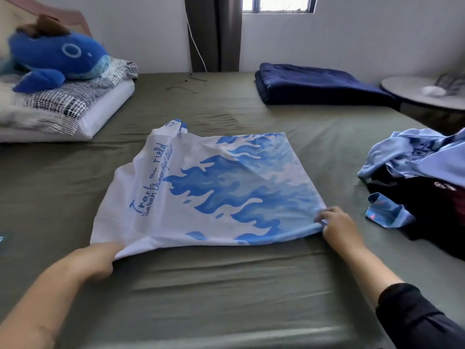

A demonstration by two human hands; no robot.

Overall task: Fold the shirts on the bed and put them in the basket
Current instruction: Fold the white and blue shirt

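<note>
A white shirt with blue flame print and blue lettering (206, 190) lies spread flat on the olive-green bed (201, 285). My left hand (98, 258) grips its near left corner, lifting the edge slightly. My right hand (337, 225) pinches the near right corner. At the right edge of the bed sits a heap of unfolded clothes: a light blue shirt (412, 157) on top of a black garment (427, 202). No basket is in view.
A folded navy blanket (319, 84) lies at the far right of the bed. Pillows (63, 109) with a blue plush whale (55, 59) are at the far left. A round table (425, 93) stands beyond the right side. A thin cable (186, 83) lies near the far edge.
</note>
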